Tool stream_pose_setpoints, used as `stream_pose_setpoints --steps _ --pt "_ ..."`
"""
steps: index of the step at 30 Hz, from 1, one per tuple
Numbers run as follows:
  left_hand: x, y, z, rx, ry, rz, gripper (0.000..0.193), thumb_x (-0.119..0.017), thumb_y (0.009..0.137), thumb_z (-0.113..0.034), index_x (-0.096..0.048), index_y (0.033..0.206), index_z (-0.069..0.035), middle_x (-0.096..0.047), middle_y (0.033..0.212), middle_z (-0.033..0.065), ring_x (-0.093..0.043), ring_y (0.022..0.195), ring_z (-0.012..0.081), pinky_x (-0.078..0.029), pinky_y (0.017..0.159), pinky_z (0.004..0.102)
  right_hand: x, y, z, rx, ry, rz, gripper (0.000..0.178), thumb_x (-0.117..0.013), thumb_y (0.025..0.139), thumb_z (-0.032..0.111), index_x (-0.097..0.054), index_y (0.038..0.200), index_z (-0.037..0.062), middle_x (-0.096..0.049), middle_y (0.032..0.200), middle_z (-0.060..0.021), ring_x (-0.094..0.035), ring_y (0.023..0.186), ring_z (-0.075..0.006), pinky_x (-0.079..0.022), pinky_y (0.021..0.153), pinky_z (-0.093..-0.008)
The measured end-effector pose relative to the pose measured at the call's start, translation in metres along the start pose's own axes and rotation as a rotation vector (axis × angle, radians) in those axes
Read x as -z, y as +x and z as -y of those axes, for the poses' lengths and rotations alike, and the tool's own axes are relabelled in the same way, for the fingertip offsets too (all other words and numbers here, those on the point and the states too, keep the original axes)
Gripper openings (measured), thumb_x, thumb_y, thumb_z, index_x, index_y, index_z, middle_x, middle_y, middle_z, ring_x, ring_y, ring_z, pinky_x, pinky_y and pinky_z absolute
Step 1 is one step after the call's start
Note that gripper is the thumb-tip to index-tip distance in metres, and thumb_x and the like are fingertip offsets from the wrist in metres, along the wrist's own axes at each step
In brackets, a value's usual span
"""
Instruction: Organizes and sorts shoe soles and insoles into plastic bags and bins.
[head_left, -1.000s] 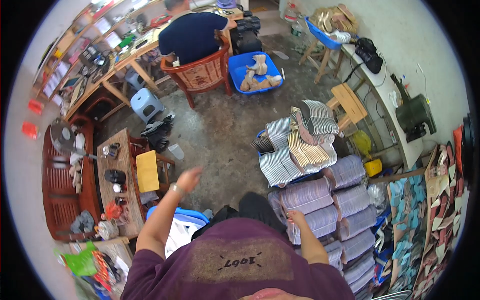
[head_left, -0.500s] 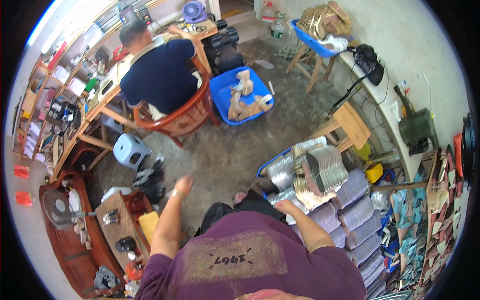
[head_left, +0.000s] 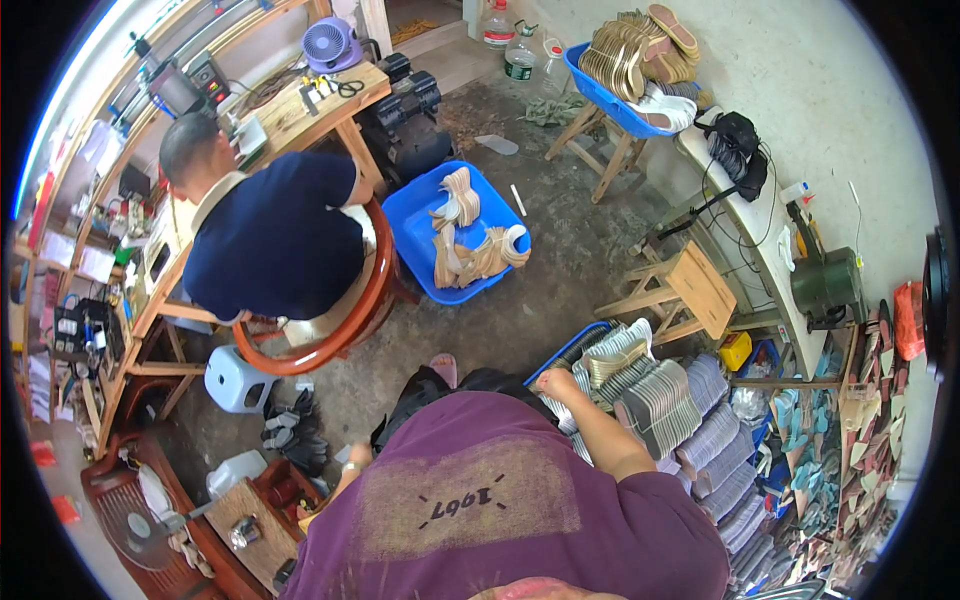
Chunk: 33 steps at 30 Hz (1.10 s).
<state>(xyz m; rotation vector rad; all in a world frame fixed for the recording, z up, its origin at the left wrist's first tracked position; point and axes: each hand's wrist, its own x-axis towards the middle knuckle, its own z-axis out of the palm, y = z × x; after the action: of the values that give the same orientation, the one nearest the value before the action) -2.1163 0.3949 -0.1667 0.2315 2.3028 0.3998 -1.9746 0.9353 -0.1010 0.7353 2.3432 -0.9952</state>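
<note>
My right hand (head_left: 557, 384) hangs in front of my body with its fingers curled into a fist, and nothing shows in it. It is beside a blue crate (head_left: 566, 352) loaded with bundled shoe insoles (head_left: 655, 405); whether it touches them I cannot tell. My left hand (head_left: 356, 456) is low by my left side, blurred and partly hidden, so its fingers cannot be read. Near it are a wooden tabletop (head_left: 255, 520) and some dark gloves or rags (head_left: 292, 435). One foot in a pink slipper (head_left: 443, 368) shows ahead of me.
Ahead left, a co-worker (head_left: 275, 235) sits in a red wooden chair (head_left: 350, 335) at a workbench (head_left: 300, 110). A blue tub (head_left: 412, 225) of sole pieces stands on the floor. A light-blue stool (head_left: 235, 380) is left; a wooden stool (head_left: 700, 285) is right.
My view has moved forward, bringing the tub and chair nearer. My left hand has swung back from ahead to my side; my right hand has moved slightly forward. The co-worker's outstretched arm has drawn back.
</note>
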Motion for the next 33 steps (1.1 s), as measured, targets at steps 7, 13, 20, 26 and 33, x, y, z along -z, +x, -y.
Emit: stream_pose_setpoints --steps 7,13,20,26,33 --pt "0.117 0.138 -0.261 -0.172 -0.171 0.091 0.033 -0.057 0.085 -0.031 -0.063 0.106 -0.006 -0.067 0.096 0.0160 -0.063 0.093 0.0299 -0.048 0.082 0.0369 0.113 0.084 0.042 -0.203 0.320 -0.212 0.032 -0.067 0.076 0.038 -0.067 0.073 0.0052 -0.064 0.064 -0.0062 -0.059 0.056 -0.0178 -0.047 0.057 -0.0313" --pt "0.038 0.277 -0.300 -0.434 -0.342 0.422 0.035 -0.056 0.086 -0.031 -0.059 0.112 -0.008 -0.065 0.102 0.0150 -0.062 0.096 0.0298 -0.047 0.083 0.0367 0.186 0.147 -0.055 -0.377 0.619 -0.174 0.033 -0.057 0.085 0.030 -0.062 0.066 0.0032 -0.061 0.060 -0.0059 -0.054 0.046 -0.0161 -0.044 0.044 -0.0291" --pt "0.082 0.338 -0.496 -0.113 0.044 0.214 0.038 -0.057 0.082 -0.035 -0.064 0.108 -0.008 -0.065 0.102 0.0175 -0.061 0.097 0.0327 -0.047 0.085 0.0401 0.273 0.177 -0.255 -0.423 0.600 0.301 0.016 -0.056 0.081 0.018 -0.064 0.075 0.0050 -0.058 0.061 -0.0066 -0.055 0.046 -0.0166 -0.043 0.042 -0.0285" --pt "0.064 0.428 -0.626 -0.650 0.166 0.017 0.038 -0.057 0.083 -0.035 -0.062 0.111 -0.009 -0.066 0.094 0.0163 -0.063 0.092 0.0312 -0.047 0.084 0.0384 0.413 0.225 -0.297 -0.509 0.768 -0.063 0.018 -0.057 0.085 0.016 -0.062 0.097 0.0041 -0.062 0.073 -0.0046 -0.056 0.054 -0.0139 -0.045 0.048 -0.0265" --pt "0.107 0.401 -0.707 -0.111 -0.113 0.185 0.038 -0.055 0.085 -0.036 -0.061 0.111 -0.010 -0.065 0.098 0.0181 -0.062 0.092 0.0347 -0.047 0.082 0.0409 0.502 0.366 -0.230 -0.181 0.550 -0.011 0.016 -0.059 0.084 0.015 -0.065 0.094 0.0037 -0.062 0.073 -0.0018 -0.055 0.056 -0.0106 -0.044 0.050 -0.0240"
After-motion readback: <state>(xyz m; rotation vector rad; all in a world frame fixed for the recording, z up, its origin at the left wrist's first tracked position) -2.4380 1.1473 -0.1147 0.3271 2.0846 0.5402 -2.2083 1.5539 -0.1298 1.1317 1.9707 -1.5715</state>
